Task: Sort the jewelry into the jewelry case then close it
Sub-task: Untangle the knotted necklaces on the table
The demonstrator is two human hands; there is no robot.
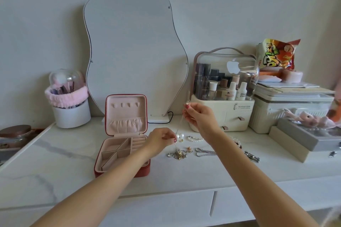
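A thin gold chain [181,119] is stretched taut between the two hands, running from the raised right hand [199,116] down past the left hand [162,141] into a tangled heap of gold and silver pieces [178,154] on the table [64,155]. The right hand pinches the chain's upper end between fingertips, held high, seemingly to lift the strand clear of the heap. The left hand pinches the same chain lower down, just above the tangle, probably to steady it and tease it free without dragging the other pieces along.

The jewelry case [122,145] stands open just left of the left hand, its red shell lined in pale pink. Its lid is upright, showing a row of small hooks and a gathered pocket, likely meant for necklaces like this one. The divided compartments in the base look bare from here, so the sorting seems to be at an early stage.

More jewelry lies loose to the right of the case: two pearl earrings [180,136] beside the left hand, a pearl bracelet [195,138], a silver link chain [204,152], and a silver clasp piece [251,155] farther right. Behind these stand a wavy-edged mirror [134,51], a clear-lidded cosmetics organizer [223,88] and a brush holder [69,101] wrapped in a pink band.
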